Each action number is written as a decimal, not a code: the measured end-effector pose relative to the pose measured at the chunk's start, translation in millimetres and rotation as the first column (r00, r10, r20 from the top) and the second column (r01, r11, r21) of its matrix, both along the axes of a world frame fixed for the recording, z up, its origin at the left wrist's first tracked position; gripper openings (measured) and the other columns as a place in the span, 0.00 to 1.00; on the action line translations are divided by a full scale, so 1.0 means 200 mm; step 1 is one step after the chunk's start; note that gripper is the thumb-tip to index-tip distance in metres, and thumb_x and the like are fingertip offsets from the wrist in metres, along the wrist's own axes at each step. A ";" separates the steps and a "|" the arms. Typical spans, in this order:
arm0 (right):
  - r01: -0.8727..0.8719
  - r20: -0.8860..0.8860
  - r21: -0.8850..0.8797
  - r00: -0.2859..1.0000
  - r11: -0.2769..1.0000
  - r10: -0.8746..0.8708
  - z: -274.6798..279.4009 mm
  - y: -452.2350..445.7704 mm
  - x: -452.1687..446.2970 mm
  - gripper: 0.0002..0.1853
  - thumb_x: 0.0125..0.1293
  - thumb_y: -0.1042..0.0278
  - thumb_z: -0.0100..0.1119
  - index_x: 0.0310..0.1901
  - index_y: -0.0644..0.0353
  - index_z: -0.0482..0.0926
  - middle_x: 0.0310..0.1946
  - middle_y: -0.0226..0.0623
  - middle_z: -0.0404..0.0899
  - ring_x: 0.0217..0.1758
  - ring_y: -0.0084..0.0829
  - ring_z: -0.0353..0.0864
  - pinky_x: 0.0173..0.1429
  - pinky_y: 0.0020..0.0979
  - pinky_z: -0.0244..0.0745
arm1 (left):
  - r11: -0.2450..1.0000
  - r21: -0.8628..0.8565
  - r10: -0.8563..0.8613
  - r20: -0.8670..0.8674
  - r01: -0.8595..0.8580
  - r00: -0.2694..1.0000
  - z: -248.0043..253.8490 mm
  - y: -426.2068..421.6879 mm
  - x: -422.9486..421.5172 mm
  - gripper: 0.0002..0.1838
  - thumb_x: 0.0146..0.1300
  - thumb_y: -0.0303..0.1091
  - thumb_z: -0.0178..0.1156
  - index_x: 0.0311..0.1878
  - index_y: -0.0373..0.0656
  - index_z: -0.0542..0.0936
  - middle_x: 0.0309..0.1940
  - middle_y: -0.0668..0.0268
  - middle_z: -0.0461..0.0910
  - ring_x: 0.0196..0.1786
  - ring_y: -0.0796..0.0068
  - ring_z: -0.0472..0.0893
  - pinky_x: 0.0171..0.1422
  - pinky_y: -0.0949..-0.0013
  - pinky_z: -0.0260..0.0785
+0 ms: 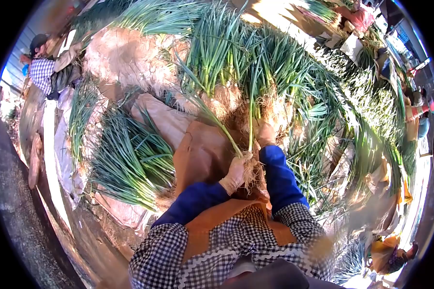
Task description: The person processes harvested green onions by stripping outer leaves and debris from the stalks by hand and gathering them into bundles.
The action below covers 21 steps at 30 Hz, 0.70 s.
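Low over the brown apron (207, 151), my left hand (234, 174) is closed on a couple of green onions (231, 139) near their root ends. Their stringy pale roots (252, 176) hang beside that hand, and the leaves slant up and away. My right hand (266, 134) is just beyond, against the roots of an upright bunch of green onions (270, 77); its fingers are mostly hidden. Another bunch of green onions (214, 58) stands to the left of it, with its tangled roots (224, 98) toward me.
A thick pile of green onions (130, 159) lies by my left side. Farther back is a heap with a broad root mass (130, 55). Loose leaves (323, 149) spread along the right. A person in a checked shirt (41, 74) is at far left; another person (390, 255) is at lower right.
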State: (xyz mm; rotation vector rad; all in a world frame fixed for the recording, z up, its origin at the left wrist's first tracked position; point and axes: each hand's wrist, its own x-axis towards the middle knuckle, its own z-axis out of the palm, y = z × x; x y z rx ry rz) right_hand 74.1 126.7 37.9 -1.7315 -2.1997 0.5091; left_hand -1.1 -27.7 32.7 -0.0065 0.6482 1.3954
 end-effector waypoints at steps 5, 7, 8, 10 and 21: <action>0.053 -0.244 -0.094 0.967 0.994 -0.074 0.14 -0.33 0.14 0.21 0.65 0.48 0.43 0.29 0.57 0.76 0.22 0.47 0.76 0.24 0.41 0.77 0.30 0.40 0.71 | 1.000 0.008 -0.024 0.083 0.024 0.996 0.01 -0.03 0.02 0.07 0.64 0.30 0.49 0.40 0.37 0.73 0.25 0.67 0.75 0.25 0.78 0.74 0.26 0.78 0.68; -0.231 -0.597 -0.147 0.796 0.962 0.099 0.35 -0.56 0.31 0.18 0.65 0.52 0.48 0.27 0.59 0.75 0.16 0.40 0.72 0.20 0.29 0.73 0.26 0.33 0.68 | 0.990 -0.142 0.021 0.057 -0.013 0.998 0.24 -0.01 0.00 0.07 0.65 0.30 0.49 0.40 0.38 0.73 0.24 0.67 0.74 0.24 0.76 0.74 0.27 0.76 0.69; -0.228 -0.624 -0.262 0.781 0.938 0.015 0.39 -0.65 0.44 0.17 0.65 0.55 0.50 0.26 0.59 0.75 0.15 0.35 0.71 0.20 0.25 0.71 0.24 0.30 0.66 | 0.996 -0.083 -0.009 0.112 0.019 0.994 0.27 -0.01 -0.04 0.06 0.65 0.30 0.48 0.40 0.38 0.73 0.25 0.65 0.75 0.25 0.75 0.74 0.28 0.76 0.70; -0.180 -0.755 -0.335 0.639 0.925 -0.149 0.37 -0.75 0.74 0.15 0.64 0.56 0.52 0.25 0.58 0.75 0.16 0.27 0.70 0.19 0.19 0.67 0.22 0.26 0.63 | 1.000 -0.009 0.029 0.299 -0.027 0.954 0.02 0.02 -0.04 0.07 0.65 0.29 0.48 0.40 0.38 0.73 0.28 0.63 0.75 0.29 0.73 0.76 0.31 0.74 0.73; -0.066 -0.049 -0.131 0.997 0.989 0.060 0.27 -0.10 0.32 0.18 0.62 0.49 0.48 0.41 0.55 0.78 0.32 0.44 0.80 0.37 0.43 0.79 0.42 0.38 0.72 | 0.879 0.374 -0.364 0.124 0.297 0.923 0.76 -0.03 -0.36 0.14 0.63 0.45 0.52 0.41 0.44 0.70 0.19 0.71 0.68 0.16 0.83 0.64 0.21 0.79 0.59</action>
